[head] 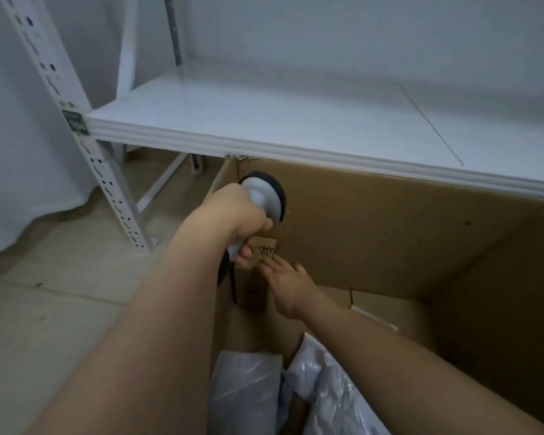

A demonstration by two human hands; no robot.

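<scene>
Plastic bags (245, 397) lie nearest; our left hand (236, 215) grips the scanner (261, 196), our right hand (288, 279) touches a small carton (264, 251), fingers spread.

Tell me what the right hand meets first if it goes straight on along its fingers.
The small printed card: the right hand points its straight fingers at it, seemingly touching its lower edge. Behind lies the cardboard box wall; depth is unclear.

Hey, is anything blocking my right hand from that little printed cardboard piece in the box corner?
Nothing visible. The right hand touches the cardboard piece with its fingertips; the left hand, holding the scanner, sits just beside it.
</scene>
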